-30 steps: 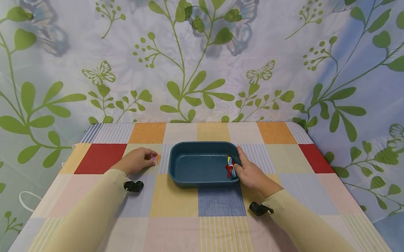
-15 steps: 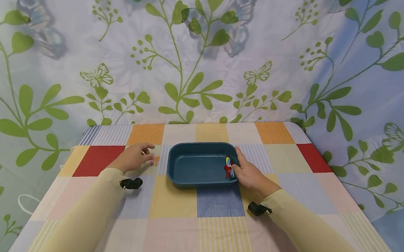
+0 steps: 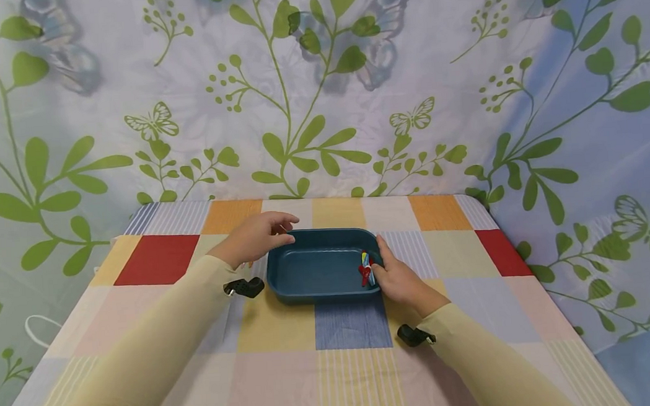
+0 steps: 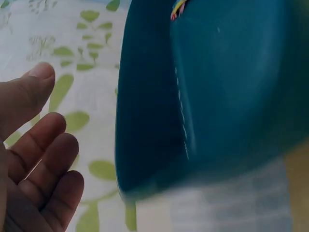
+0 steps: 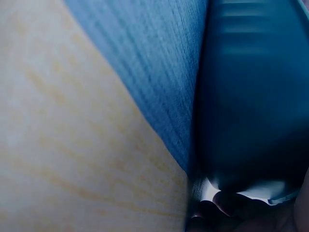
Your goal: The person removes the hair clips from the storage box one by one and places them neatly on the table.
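A dark teal rectangular dish (image 3: 319,295) sits on the patchwork cloth in the head view. My right hand (image 3: 405,282) grips its right end, thumb over the rim and fingers outside. Beside that thumb, inside the dish, lie small red, yellow and blue pieces (image 3: 366,270), too small to name. My left hand (image 3: 257,237) hovers by the dish's back left corner, fingers loosely bent and holding nothing. The left wrist view shows its fingers (image 4: 58,159) apart from the dish wall (image 4: 145,106). A small orange piece (image 3: 249,265) shows partly below the left hand.
The patchwork tablecloth (image 3: 358,381) covers the table, with a leaf-printed curtain (image 3: 306,74) behind it. A white cord (image 3: 34,332) loops at the table's left edge. Black wrist cameras (image 3: 244,287) hang from both sleeves.
My left hand has let go of a small pink piece on the cloth beside the orange one, then moved right to the dish's left end. The right hand keeps its grip.
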`<action>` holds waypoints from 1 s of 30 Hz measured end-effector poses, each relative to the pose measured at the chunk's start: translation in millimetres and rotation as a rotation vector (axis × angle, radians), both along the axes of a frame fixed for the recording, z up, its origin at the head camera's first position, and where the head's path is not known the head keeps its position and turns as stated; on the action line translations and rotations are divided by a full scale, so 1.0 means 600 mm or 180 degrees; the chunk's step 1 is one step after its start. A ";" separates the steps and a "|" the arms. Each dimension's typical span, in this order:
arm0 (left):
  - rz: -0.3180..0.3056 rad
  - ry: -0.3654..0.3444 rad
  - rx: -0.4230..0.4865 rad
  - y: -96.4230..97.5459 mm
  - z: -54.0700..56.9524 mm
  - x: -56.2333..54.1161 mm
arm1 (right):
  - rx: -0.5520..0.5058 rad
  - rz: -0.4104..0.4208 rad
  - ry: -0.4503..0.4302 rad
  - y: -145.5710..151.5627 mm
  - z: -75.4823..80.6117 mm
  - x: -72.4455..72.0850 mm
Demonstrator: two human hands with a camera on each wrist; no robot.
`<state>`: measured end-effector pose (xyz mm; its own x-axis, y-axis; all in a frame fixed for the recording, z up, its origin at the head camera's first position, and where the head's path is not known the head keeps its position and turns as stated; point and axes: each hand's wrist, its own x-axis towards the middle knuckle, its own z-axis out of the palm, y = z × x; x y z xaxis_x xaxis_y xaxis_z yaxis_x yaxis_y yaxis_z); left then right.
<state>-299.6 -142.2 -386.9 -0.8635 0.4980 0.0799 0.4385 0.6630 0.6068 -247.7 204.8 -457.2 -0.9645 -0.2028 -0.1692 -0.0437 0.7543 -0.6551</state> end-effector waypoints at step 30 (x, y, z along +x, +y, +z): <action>-0.0815 -0.0237 -0.0551 0.182 -0.033 -0.044 | 0.0015 0.0042 0.0023 0.000 0.003 0.000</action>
<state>-326.3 -33.3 -407.0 -0.7086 0.7006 -0.0838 0.5630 0.6329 0.5314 -247.5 205.0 -455.4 -0.9629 -0.2149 -0.1632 -0.0584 0.7566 -0.6513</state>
